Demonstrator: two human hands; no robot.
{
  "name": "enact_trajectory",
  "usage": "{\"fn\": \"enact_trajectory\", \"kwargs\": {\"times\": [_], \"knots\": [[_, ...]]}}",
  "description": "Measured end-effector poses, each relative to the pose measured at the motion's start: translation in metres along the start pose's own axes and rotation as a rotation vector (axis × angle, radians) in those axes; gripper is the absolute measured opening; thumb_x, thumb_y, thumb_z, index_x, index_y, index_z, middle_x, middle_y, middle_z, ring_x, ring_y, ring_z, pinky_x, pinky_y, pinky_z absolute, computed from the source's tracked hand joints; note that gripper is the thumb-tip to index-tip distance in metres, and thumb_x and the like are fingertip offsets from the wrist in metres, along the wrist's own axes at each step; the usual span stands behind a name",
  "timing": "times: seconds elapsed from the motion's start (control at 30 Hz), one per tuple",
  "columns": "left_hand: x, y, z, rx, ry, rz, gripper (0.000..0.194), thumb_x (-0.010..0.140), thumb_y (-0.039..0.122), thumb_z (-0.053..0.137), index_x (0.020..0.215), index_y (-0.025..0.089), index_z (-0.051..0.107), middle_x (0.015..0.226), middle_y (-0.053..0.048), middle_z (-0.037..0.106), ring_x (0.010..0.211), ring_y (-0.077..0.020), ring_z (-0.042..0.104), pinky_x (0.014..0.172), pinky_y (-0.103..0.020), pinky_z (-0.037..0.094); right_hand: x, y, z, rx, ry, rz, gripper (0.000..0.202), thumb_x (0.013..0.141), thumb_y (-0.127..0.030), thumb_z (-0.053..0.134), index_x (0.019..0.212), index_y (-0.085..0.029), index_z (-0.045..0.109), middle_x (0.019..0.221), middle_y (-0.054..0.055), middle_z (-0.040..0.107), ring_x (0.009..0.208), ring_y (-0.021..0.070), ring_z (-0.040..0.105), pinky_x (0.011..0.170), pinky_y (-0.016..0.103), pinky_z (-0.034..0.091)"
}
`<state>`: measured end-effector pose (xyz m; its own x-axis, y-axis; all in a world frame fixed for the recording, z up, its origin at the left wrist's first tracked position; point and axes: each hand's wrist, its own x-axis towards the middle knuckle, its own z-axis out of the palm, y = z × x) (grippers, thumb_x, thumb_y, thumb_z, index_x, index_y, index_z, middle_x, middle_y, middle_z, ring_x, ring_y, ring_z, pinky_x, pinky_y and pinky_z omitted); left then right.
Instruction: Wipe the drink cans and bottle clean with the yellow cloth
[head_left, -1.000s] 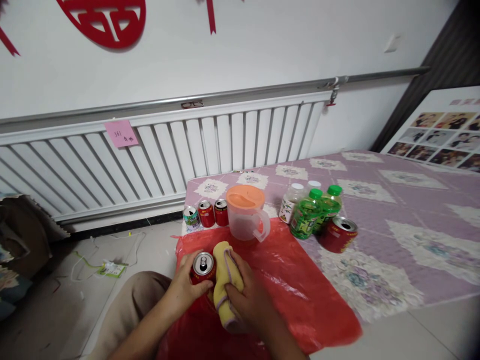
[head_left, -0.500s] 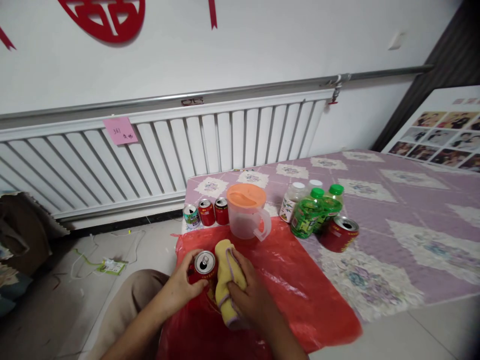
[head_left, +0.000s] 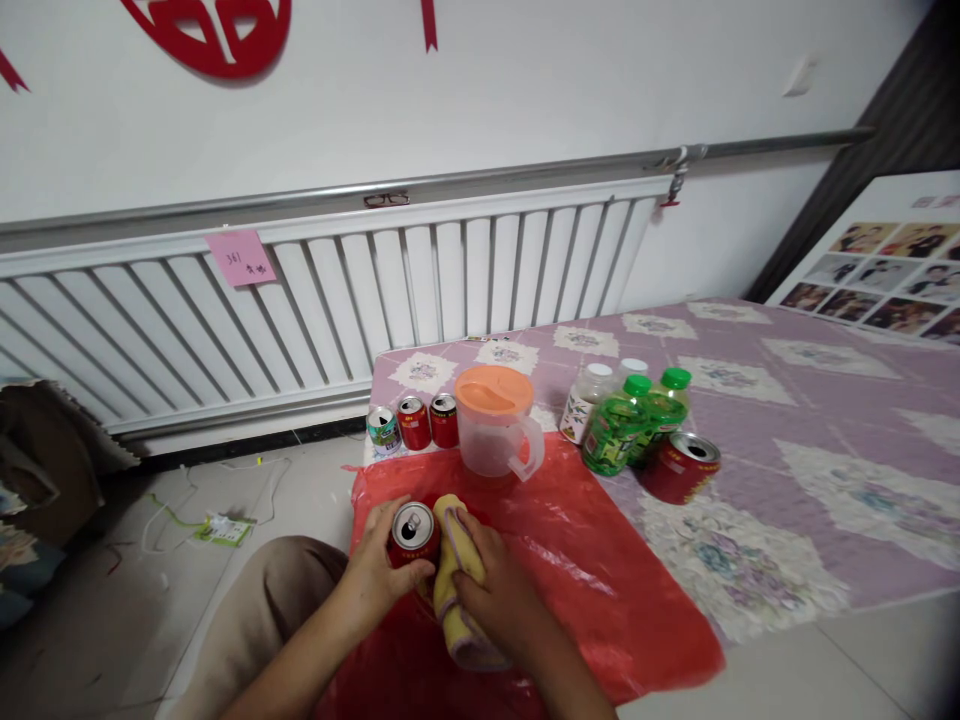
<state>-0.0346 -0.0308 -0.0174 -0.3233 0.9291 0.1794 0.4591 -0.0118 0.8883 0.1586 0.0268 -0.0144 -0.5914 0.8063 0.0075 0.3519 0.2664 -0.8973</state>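
My left hand (head_left: 379, 565) is wrapped round an opened red can (head_left: 413, 530), upright with its top facing me. In my right hand (head_left: 491, 580) is a folded yellow cloth (head_left: 454, 570) with a purple edge, pressed against the can's right side. Both hands are over a red plastic sheet (head_left: 577, 560) at the near edge of the table. Behind them stands a clear pitcher (head_left: 487, 440) with an orange lid. The can's lower part is partly hidden by my fingers and the cloth.
Left of the pitcher stand a green can (head_left: 384, 432) and two red cans (head_left: 414, 424). To its right are several bottles (head_left: 616, 428) and a large red can (head_left: 681, 468) on the flowered tablecloth (head_left: 810, 400). A white radiator (head_left: 337, 310) runs behind.
The cloth and my right hand have moved slightly down along the can's side. My left hand and the can have shifted a little to the right.
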Motion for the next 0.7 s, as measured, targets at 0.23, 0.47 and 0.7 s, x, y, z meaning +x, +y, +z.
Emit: {"fn": "enact_trajectory", "kwargs": {"times": [0.23, 0.47, 0.7], "knots": [[0.0018, 0.0006, -0.0017, -0.065, -0.016, -0.048, 0.074, 0.063, 0.02, 0.075, 0.131, 0.021, 0.047, 0.129, -0.01, 0.056, 0.121, -0.0291, 0.053, 0.108, -0.047, 0.037, -0.0003, -0.0027, -0.0025, 0.104, 0.099, -0.068, 0.07, 0.074, -0.013, 0.05, 0.143, -0.019, 0.04, 0.146, 0.01, 0.044, 0.135, 0.0223, 0.04, 0.114, 0.042, 0.032], [0.0036, -0.0017, -0.0029, -0.133, -0.054, -0.055, 0.06, 0.063, 0.015, 0.069, 0.12, 0.019, 0.051, 0.12, -0.009, 0.063, 0.113, -0.0264, 0.06, 0.103, -0.043, 0.044, -0.0021, -0.0054, -0.0083, 0.187, 0.176, -0.121, 0.068, 0.076, -0.018, 0.051, 0.143, -0.022, 0.038, 0.148, 0.009, 0.042, 0.136, 0.0231, 0.041, 0.113, 0.042, 0.034], [0.0015, 0.006, -0.0076, -0.138, -0.147, -0.044, 0.062, 0.068, 0.012, 0.063, 0.128, 0.02, 0.048, 0.129, -0.009, 0.06, 0.123, -0.0257, 0.054, 0.11, -0.042, 0.039, 0.0009, -0.0014, -0.0062, 0.019, 0.029, 0.001, 0.071, 0.074, -0.014, 0.05, 0.144, -0.018, 0.04, 0.145, 0.011, 0.045, 0.136, 0.0233, 0.04, 0.114, 0.043, 0.031]]}}
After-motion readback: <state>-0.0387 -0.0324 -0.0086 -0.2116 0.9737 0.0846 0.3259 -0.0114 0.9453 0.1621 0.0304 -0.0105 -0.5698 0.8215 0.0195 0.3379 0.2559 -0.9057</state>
